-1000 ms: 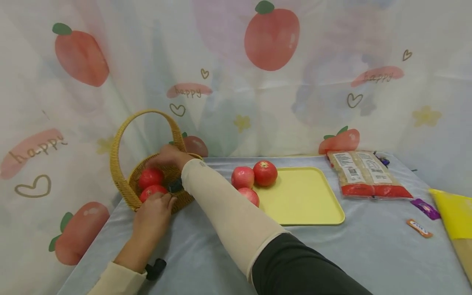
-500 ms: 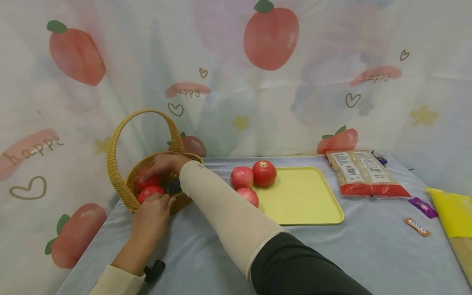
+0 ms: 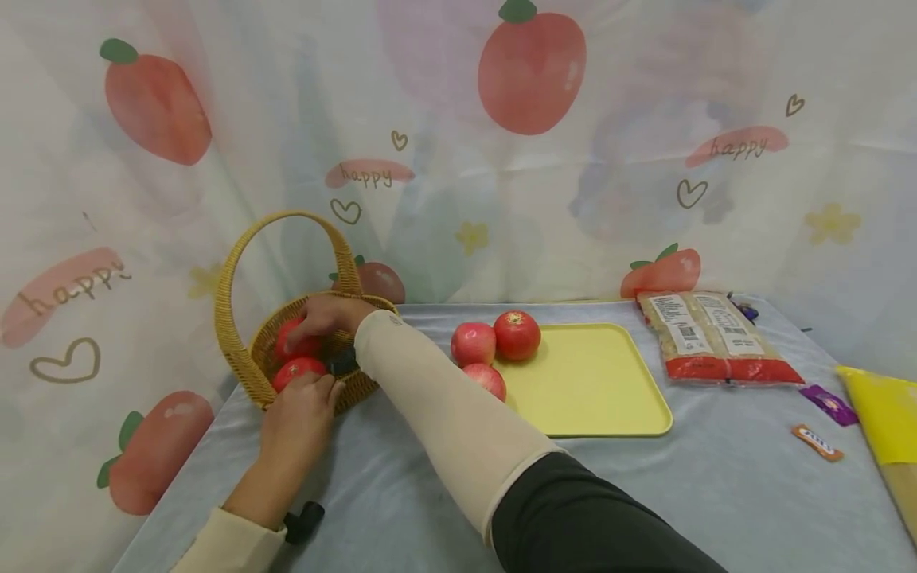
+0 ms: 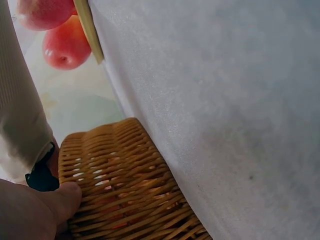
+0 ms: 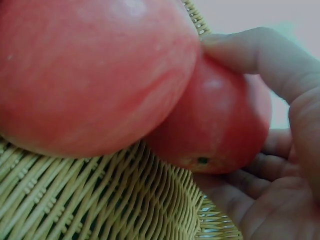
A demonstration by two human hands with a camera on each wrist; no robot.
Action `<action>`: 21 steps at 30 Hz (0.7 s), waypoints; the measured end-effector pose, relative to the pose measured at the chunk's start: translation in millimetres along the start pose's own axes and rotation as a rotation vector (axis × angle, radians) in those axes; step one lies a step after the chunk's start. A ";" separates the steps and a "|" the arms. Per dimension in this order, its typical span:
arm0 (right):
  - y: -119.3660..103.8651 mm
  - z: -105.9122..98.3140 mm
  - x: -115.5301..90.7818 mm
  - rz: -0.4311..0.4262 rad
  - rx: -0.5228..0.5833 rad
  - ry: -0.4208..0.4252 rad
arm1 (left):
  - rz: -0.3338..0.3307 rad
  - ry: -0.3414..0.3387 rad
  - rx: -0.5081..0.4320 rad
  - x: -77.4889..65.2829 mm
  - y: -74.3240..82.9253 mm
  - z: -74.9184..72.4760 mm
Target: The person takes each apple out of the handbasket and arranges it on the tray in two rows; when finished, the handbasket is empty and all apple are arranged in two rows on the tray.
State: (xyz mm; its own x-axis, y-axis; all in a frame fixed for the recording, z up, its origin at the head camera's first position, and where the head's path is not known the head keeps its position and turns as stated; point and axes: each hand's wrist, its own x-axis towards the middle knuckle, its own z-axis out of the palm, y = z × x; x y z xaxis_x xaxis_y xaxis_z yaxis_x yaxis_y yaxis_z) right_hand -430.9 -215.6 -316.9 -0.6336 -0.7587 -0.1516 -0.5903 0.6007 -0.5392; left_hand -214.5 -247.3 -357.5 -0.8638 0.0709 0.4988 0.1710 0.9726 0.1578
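Observation:
A woven basket [image 3: 354,390] with a tall arched handle stands at the left of the table. My left hand [image 3: 299,418] grips its near rim, and in the left wrist view the thumb [image 4: 66,197] lies against the weave. Inside are two round red fruits. My right hand [image 3: 322,317] reaches in and holds the farther one, a red apple [image 5: 215,120], thumb on one side and fingers curled under the other. The second, larger-looking red fruit [image 5: 85,75] touches it in the right wrist view; in the head view this fruit [image 3: 298,371] sits by the near rim.
A yellow tray [image 3: 595,390] lies mid-table, with two pinkish apples [image 3: 474,344] and a red pomegranate-like fruit [image 3: 517,335] at its left side. A grain bag [image 3: 716,338], purple packet [image 3: 829,405], orange-wrapped bar [image 3: 817,442] and yellow package [image 3: 877,414] lie right. A printed curtain hangs behind.
My right hand has shifted slightly toward the basket's middle, and its fingers have come over the farther apple. The left hand stays at the rim. The head view wobbles slightly.

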 end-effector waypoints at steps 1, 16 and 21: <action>-0.5 -1.3 0.0 0.016 0.011 0.008 | 0.002 0.003 0.001 0.2 0.2 -0.2; -1.7 -10.1 -24.5 0.033 0.228 0.145 | 0.013 0.012 0.002 -2.0 -0.5 0.3; 0.4 -10.5 -32.0 0.033 0.250 0.164 | 0.019 0.012 0.003 -3.3 -1.6 -0.6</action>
State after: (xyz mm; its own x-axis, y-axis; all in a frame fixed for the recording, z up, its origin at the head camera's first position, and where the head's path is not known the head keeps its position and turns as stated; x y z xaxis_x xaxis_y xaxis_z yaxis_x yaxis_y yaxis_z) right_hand -416.2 -188.4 -303.5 -0.7350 -0.6764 -0.0476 -0.4391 0.5283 -0.7267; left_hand -211.6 -249.3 -358.9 -0.8549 0.0865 0.5115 0.1856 0.9717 0.1459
